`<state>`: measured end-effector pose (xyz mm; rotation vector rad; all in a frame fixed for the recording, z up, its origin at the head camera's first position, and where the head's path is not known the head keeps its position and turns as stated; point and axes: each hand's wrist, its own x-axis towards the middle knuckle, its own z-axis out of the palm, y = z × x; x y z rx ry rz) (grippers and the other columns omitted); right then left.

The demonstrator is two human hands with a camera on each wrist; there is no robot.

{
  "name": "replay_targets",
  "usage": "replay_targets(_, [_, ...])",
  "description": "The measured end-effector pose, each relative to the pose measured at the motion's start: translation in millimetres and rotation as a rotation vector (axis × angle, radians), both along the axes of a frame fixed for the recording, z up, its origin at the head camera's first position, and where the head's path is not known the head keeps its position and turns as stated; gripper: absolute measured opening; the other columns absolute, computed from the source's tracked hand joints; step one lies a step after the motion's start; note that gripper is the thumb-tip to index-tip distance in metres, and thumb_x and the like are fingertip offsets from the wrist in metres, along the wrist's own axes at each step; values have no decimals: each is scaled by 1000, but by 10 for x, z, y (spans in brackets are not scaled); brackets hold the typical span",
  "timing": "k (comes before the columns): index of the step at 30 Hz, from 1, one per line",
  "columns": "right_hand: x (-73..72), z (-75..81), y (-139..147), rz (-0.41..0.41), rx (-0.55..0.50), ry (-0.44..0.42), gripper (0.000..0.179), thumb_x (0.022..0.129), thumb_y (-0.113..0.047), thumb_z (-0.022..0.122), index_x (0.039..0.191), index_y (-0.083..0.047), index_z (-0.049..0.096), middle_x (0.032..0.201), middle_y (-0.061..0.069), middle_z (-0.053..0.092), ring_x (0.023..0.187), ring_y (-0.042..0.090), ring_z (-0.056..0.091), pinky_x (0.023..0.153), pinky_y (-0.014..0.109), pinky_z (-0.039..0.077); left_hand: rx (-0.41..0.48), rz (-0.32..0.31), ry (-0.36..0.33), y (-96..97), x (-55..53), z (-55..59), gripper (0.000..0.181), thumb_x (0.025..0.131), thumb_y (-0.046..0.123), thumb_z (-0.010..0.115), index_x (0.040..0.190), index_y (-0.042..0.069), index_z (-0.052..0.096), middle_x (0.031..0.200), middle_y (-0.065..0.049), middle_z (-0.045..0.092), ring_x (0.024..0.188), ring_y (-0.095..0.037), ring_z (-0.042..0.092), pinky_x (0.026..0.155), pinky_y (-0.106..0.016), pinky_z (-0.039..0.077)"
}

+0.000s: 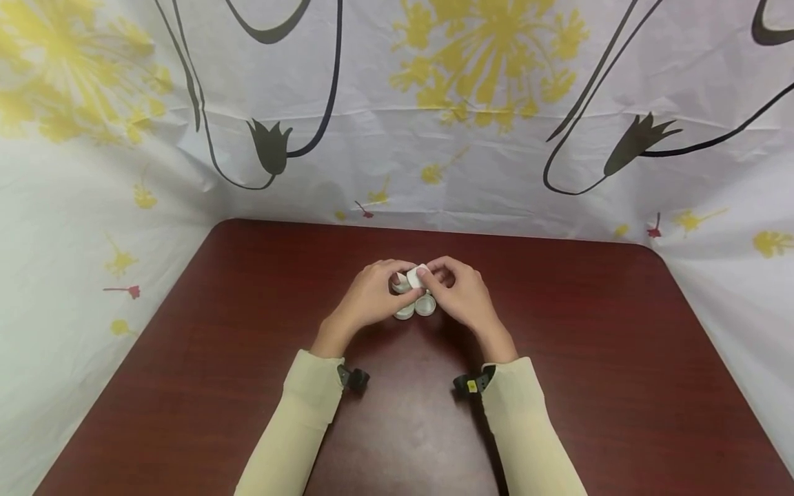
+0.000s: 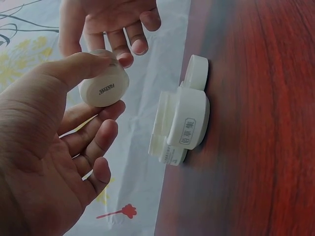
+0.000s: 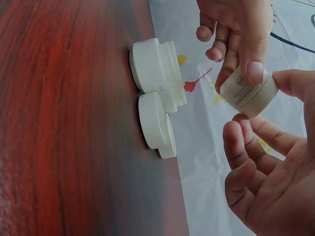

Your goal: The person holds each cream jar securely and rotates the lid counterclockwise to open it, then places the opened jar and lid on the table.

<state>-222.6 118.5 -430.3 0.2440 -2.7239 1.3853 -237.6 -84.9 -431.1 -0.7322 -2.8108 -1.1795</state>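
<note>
A small white cream jar [image 1: 418, 276] with its lid on is held tilted above the table, between both hands. My left hand [image 1: 376, 293] pinches it with thumb and fingers; the printed base of the jar shows in the left wrist view. From the other side my right hand [image 1: 460, 291] grips the lid end [image 3: 262, 98] between thumb and fingertips. Just below the hands stand two white jars without lids, the nearer one [image 2: 189, 120] bearing a printed label and the other [image 2: 170, 153] partly hidden behind it. Two loose white lids [image 3: 152, 120] lie against them.
The dark red wooden table [image 1: 217, 386] has rounded far corners. A white cloth [image 1: 372, 83] with yellow flowers and grey stems hangs behind it and along both sides. Dark wrist cameras [image 1: 355, 380] sit at the sleeve cuffs.
</note>
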Motion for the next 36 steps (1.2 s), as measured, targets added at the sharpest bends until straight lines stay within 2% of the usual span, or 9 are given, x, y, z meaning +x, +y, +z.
replay_targets(6, [8,11,-12,16,9,-11,31,102,-41,68,118,-15,73,98,7,75,87,21,69,77,35,54,1,1,-19,-17,-3,-2,45,94,38,80,133,17,73,123,-1,75,105,-24,69,89,-39,56])
replay_targets(12, [11,29,-12,-15,31,-37,41,103,-51,62,125,-17,71,104,7,74,95,23,70,83,37,54,12,3,-18,-30,2,0,46,94,40,79,133,18,72,120,0,74,101,-23,69,87,-38,56])
replay_targets(17, [19,52,-7,-44,28,-37,43,102,-55,63,118,-17,73,100,6,74,93,22,68,82,36,52,13,3,-12,-28,4,15,46,94,41,79,134,19,72,122,0,74,104,-26,69,88,-39,56])
replay_targets(21, [20,65,-11,-24,13,-34,38,100,-52,67,114,-17,74,97,5,75,89,20,69,80,35,53,11,-3,-14,-29,-4,23,45,94,40,80,133,19,73,122,0,74,103,-26,69,87,-39,56])
replay_targets(28, [18,68,1,17,-4,-29,33,102,-43,67,120,-16,72,102,7,75,91,22,70,81,36,55,0,-5,-10,-24,-16,31,44,94,39,80,133,19,73,122,0,75,104,-22,68,89,-39,56])
replay_targets(32, [19,61,0,4,-4,-34,41,105,-50,60,124,-17,71,103,8,74,90,22,68,80,36,53,-2,-1,-7,-23,-16,34,45,94,41,79,133,19,73,122,0,75,104,-21,67,90,-39,56])
replay_targets(36, [20,52,-11,-16,-10,-36,48,105,-59,56,121,-17,73,100,10,75,86,21,67,77,36,51,-6,0,-9,-22,-14,29,46,94,42,79,134,19,72,124,0,74,106,-22,68,90,-39,56])
